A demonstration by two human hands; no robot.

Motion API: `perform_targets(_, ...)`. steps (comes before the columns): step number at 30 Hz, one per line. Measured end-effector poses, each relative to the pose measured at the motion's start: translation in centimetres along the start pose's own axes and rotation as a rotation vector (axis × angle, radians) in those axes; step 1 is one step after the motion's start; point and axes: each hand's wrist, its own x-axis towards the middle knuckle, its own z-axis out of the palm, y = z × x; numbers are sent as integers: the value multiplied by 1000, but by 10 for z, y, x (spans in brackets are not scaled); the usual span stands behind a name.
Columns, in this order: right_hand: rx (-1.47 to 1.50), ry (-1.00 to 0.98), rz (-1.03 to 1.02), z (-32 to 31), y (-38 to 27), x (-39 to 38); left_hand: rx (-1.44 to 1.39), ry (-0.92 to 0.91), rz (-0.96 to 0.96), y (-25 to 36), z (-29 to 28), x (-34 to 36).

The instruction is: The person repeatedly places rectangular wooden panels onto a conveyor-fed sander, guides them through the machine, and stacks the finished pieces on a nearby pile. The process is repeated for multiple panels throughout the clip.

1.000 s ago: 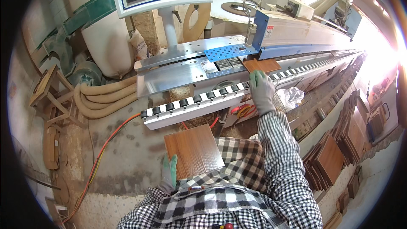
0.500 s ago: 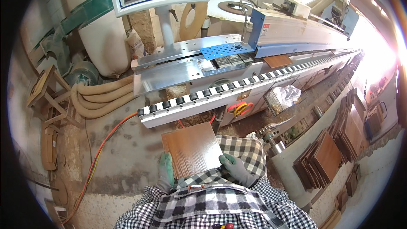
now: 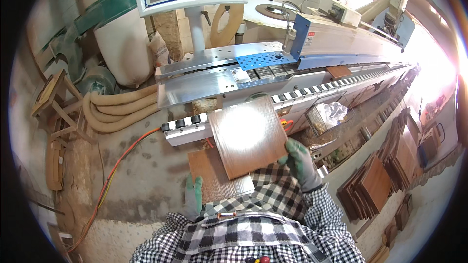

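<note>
My right hand (image 3: 301, 161), in a grey and green glove, grips the right edge of a brown wood-grain board (image 3: 265, 153), raised and tilted over the front of the roller rail. Bright light glares off its face. Below it, partly covered, lies a second brown wood-grain board (image 3: 204, 168) just in front of my apron. My left hand (image 3: 193, 196), gloved alike, holds that lower board at its left edge with the thumb on top. Whether more boards lie beneath it, I cannot tell.
Ahead runs a long machine with a roller rail (image 3: 312, 89), a metal table (image 3: 195, 87) and a perforated blue plate (image 3: 263, 61). Another brown panel (image 3: 339, 72) lies on it. Stacked boards (image 3: 373, 185) lean at the right. Hoses (image 3: 117, 112) and a wooden stool (image 3: 58, 102) stand left.
My right hand has lifted a board up and away to the right, uncovering another in my left hand. The panel on the machine has moved farther along to the right.
</note>
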Motion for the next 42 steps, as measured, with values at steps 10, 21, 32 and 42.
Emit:
perform_targets(10, -159, 62, 33, 47, -73, 159, -41, 14, -7, -28, -9, 15)
perform_targets(21, -1226, 139, -648, 97, -50, 168, -123, 58, -24, -42, -11, 19)
perform_targets(32, -1614, -39, -926, 169, -8, 172, 165, 10, 60, -15, -6, 11)
perform_targets(42, -1608, 13, -959, 170, 0, 177, -18, 63, 15, -25, -7, 13)
